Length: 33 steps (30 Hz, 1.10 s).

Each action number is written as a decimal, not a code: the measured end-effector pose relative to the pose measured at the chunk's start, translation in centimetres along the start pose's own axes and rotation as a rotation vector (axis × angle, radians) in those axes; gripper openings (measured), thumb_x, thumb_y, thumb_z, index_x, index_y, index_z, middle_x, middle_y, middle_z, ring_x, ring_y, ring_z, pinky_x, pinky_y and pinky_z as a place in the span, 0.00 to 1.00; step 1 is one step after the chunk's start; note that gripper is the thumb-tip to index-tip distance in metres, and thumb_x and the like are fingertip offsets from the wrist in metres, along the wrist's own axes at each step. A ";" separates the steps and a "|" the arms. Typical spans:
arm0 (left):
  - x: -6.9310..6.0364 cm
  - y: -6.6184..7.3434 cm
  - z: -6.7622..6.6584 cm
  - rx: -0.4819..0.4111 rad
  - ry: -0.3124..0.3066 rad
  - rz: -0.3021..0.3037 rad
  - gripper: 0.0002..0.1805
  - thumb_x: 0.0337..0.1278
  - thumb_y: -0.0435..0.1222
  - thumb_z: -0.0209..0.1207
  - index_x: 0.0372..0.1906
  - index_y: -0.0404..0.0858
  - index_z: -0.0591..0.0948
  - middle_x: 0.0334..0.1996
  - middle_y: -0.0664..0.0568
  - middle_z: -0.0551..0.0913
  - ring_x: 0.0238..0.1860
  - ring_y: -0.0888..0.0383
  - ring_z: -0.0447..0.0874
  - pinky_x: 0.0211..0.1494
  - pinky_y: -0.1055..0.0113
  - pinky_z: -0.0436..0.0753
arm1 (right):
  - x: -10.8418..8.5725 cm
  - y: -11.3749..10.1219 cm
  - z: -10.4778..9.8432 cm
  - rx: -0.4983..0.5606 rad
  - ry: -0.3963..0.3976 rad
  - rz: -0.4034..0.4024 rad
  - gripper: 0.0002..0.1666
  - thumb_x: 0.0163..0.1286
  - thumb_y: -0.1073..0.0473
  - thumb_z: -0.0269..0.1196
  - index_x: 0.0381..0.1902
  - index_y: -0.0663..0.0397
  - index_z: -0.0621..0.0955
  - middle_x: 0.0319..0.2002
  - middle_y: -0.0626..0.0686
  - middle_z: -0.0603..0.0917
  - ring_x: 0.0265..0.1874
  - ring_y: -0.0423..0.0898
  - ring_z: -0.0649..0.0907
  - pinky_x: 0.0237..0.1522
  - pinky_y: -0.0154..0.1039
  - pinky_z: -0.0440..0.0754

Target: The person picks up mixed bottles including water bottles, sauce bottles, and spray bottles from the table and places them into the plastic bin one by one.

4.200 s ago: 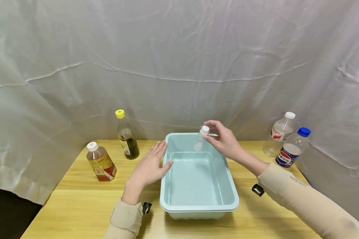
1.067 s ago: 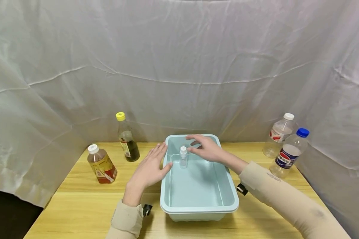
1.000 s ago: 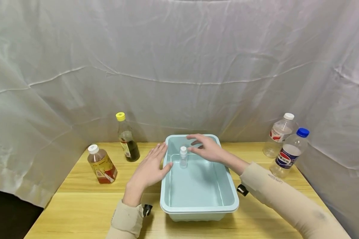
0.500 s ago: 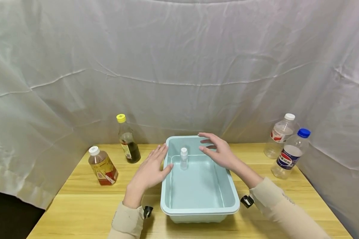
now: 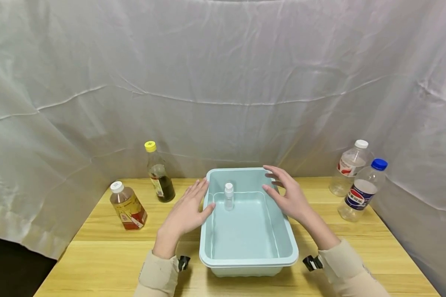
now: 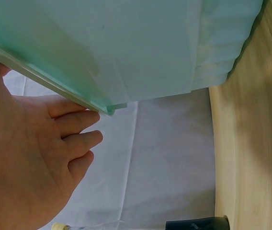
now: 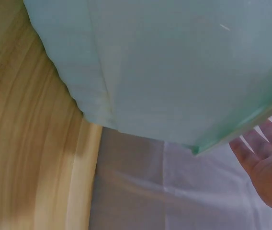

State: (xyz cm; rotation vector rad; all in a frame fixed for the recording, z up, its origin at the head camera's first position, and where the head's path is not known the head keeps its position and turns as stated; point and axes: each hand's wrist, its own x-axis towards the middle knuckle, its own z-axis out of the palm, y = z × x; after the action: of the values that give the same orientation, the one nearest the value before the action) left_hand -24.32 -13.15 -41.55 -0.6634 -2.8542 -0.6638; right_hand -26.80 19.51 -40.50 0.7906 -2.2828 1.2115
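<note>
- A white-capped vial (image 5: pixel 228 198) is walled in by the pale-blue basin (image 5: pixel 249 262), far left.
- Left hand (image 5: pixel 186 208) is rested at the rim, fingers straight; right hand's (image 5: pixel 289 197) fingers are parted.
- Basin is flanked by yellow-capped bottle (image 5: pixel 160 177), Pepsi bottle (image 5: pixel 358 196).

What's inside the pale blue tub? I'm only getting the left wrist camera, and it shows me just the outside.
Observer: One small clear bottle with a white cap, standing upright toward the far left corner of the tub.

Visitor: Oh! And is anything being held on the other side?

Observer: No. The right hand is at the tub's far right corner, fingers apart from the thumb, with nothing between them.

Visitor: Is there anything beyond that, farther right?

Observer: Yes, two bigger clear bottles stand on the table: a white-capped one and, nearer the person, a blue-capped one.
</note>
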 end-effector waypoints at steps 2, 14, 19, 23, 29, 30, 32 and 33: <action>0.0 0.0 0.0 -0.002 -0.001 -0.003 0.43 0.76 0.54 0.53 0.82 0.34 0.55 0.84 0.48 0.47 0.84 0.46 0.45 0.84 0.49 0.49 | -0.4 0.0 -0.3 -0.009 0.038 -0.009 0.34 0.71 0.67 0.68 0.73 0.55 0.74 0.68 0.57 0.78 0.61 0.58 0.82 0.60 0.54 0.84; 0.0 0.1 -0.1 -0.006 -0.004 0.001 0.43 0.76 0.54 0.52 0.82 0.33 0.56 0.84 0.47 0.48 0.83 0.45 0.45 0.84 0.48 0.49 | -2.3 -1.9 -2.9 -0.008 0.277 -0.020 0.35 0.63 0.82 0.65 0.69 0.74 0.72 0.67 0.71 0.75 0.61 0.24 0.75 0.60 0.21 0.77; 0.1 -0.1 0.1 -0.004 0.003 0.007 0.43 0.76 0.54 0.52 0.82 0.32 0.56 0.84 0.46 0.48 0.83 0.44 0.47 0.84 0.47 0.51 | -3.1 -2.8 -4.5 -0.019 0.367 -0.031 0.36 0.63 0.84 0.62 0.70 0.77 0.70 0.66 0.75 0.74 0.62 0.26 0.75 0.62 0.20 0.75; 0.0 -0.1 0.0 -0.004 0.000 0.004 0.43 0.76 0.54 0.52 0.82 0.33 0.56 0.84 0.47 0.48 0.83 0.45 0.46 0.84 0.48 0.50 | -3.7 -2.4 -5.6 -0.062 0.473 -0.040 0.36 0.64 0.83 0.61 0.71 0.74 0.71 0.65 0.75 0.75 0.64 0.31 0.77 0.62 0.21 0.75; 0.0 0.0 -0.1 -0.004 0.002 0.006 0.43 0.75 0.55 0.52 0.82 0.33 0.56 0.83 0.47 0.49 0.83 0.46 0.46 0.84 0.48 0.50 | -4.8 -1.4 -7.4 -0.100 0.610 -0.039 0.33 0.67 0.79 0.62 0.71 0.69 0.73 0.67 0.63 0.78 0.64 0.39 0.80 0.62 0.24 0.77; 0.0 0.0 -0.1 -0.003 0.001 0.006 0.43 0.75 0.55 0.52 0.82 0.33 0.56 0.84 0.47 0.49 0.83 0.45 0.46 0.84 0.48 0.50 | -5.0 -1.2 -7.6 -0.106 0.632 -0.040 0.33 0.67 0.78 0.62 0.71 0.68 0.73 0.67 0.61 0.78 0.63 0.40 0.81 0.62 0.24 0.77; 0.0 0.0 -0.1 -0.004 0.000 0.007 0.43 0.75 0.55 0.52 0.82 0.33 0.56 0.84 0.47 0.48 0.83 0.45 0.46 0.84 0.48 0.50 | -5.4 -0.9 -8.2 -0.123 0.676 -0.040 0.33 0.68 0.77 0.62 0.71 0.67 0.74 0.68 0.60 0.78 0.64 0.41 0.81 0.62 0.24 0.77; 0.0 0.0 -0.1 -0.004 0.000 0.008 0.43 0.75 0.55 0.52 0.82 0.33 0.56 0.83 0.47 0.48 0.83 0.45 0.47 0.84 0.47 0.50 | -5.5 -0.7 -8.5 -0.128 0.699 -0.034 0.33 0.68 0.76 0.62 0.71 0.66 0.74 0.68 0.61 0.78 0.64 0.42 0.81 0.62 0.24 0.77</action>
State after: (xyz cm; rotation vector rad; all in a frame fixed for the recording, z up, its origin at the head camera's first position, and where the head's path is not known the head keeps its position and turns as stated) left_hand -24.37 -13.21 -41.47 -0.6745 -2.8495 -0.6679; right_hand -21.28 27.94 -38.98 0.2840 -1.7345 1.0892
